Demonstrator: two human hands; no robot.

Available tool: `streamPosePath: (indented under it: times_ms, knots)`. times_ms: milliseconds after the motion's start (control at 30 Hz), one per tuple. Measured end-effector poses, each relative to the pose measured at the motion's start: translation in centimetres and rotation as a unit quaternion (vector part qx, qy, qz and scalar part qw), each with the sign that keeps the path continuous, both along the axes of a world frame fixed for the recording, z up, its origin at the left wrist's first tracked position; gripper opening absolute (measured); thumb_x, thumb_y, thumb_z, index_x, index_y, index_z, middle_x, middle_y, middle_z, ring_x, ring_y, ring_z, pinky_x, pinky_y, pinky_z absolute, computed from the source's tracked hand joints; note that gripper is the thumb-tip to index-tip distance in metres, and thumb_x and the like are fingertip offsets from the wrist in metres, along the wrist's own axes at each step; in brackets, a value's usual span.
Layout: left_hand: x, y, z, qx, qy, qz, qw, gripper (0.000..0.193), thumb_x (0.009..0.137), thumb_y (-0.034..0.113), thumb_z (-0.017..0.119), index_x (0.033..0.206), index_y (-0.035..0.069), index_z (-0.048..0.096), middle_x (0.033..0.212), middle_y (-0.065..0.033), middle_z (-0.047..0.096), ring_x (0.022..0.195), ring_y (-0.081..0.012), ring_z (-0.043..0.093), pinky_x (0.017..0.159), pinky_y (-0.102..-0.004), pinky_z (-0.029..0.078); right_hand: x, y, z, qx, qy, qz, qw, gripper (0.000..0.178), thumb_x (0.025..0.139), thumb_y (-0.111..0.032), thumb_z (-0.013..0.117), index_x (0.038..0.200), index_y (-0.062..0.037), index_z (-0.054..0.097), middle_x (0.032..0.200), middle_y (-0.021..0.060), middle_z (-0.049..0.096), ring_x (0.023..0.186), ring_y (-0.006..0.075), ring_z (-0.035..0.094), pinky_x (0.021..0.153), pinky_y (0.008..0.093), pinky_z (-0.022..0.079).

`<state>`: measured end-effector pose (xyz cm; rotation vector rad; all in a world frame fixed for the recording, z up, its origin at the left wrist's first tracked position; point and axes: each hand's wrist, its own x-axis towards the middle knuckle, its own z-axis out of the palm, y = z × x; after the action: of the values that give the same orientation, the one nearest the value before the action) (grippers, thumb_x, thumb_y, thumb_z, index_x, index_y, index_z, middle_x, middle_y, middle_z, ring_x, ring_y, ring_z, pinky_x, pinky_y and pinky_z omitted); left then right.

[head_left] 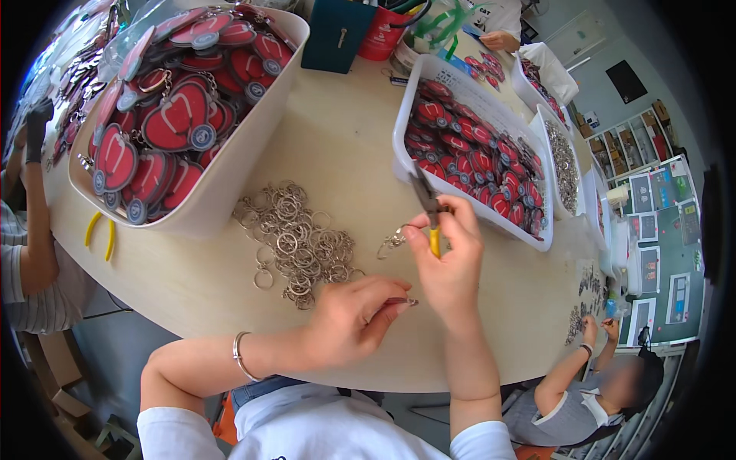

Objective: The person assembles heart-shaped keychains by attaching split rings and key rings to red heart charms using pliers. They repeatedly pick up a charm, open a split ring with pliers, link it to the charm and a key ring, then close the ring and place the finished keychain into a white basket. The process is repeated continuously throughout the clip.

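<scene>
My left hand (345, 318) is closed on a thin dark-red keychain tag (393, 301), seen edge-on, with a small metal bit at its tip; most of it is hidden by my fingers. To its right, my right hand (454, 257) grips pliers (425, 192) with dark jaws pointing up and a yellow handle. Its thumb and fingertip also pinch a silver key ring with a short chain (391, 242). The two hands are apart, a little above the table. Beyond my left hand lies a loose pile of silver key rings (295, 244).
A cream bin (253, 146) heaped with red tags stands at left, yellow-handled pliers (100, 236) beside it. A white basket (405, 146) of red tags is at right, a tub of metal parts (563, 165) beyond. Co-workers (563, 410) sit around the table (337, 115).
</scene>
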<state>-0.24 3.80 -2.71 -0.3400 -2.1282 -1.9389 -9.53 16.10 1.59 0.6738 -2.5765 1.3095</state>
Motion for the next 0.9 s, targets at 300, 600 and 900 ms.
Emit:
streamPosePath:
  times_ms: [300, 600, 900]
  knots:
    - [-0.1, 0.1, 0.3, -0.057, -0.014, -0.038, 0.998, 0.016, 0.076, -0.01, 0.065, 0.091, -0.003, 0.062, 0.099, -0.0155, 0.067, 0.078, -0.0233, 0.068, 0.067, -0.0305, 0.056, -1.0, 2.8, -2.6, 0.154, 0.097, 0.042, 0.982, 0.02, 0.069, -0.003, 0.076, 0.078, 0.0022, 0.06, 0.101, 0.0099, 0.055, 0.093, 0.0294, 0.052, 0.08, 0.0403, 0.041]
    - [-0.1, 0.2, 0.0, -0.07, -0.008, -0.036, 0.997, 0.016, 0.076, -0.008, 0.066, 0.091, -0.003, 0.062, 0.099, -0.0135, 0.067, 0.075, -0.0234, 0.068, 0.063, -0.0299, 0.054, -1.4, 3.3, -3.3, 0.177, 0.08, 0.045, 0.98, 0.017, 0.07, -0.004, 0.076, 0.077, 0.002, 0.062, 0.098, 0.0095, 0.057, 0.092, 0.0291, 0.053, 0.08, 0.0386, 0.043]
    - [-0.2, 0.2, 0.3, -0.09, 0.0, -0.025, 0.996, 0.009, 0.077, -0.005, 0.067, 0.085, -0.002, 0.063, 0.097, -0.0124, 0.066, 0.073, -0.0221, 0.067, 0.062, -0.0302, 0.054, -0.9, 3.4, -2.9, 0.008, -0.002, -0.035, 0.999, 0.013, 0.075, -0.001, 0.074, 0.082, 0.0039, 0.063, 0.097, 0.0083, 0.057, 0.078, 0.02, 0.059, 0.066, 0.0313, 0.047]
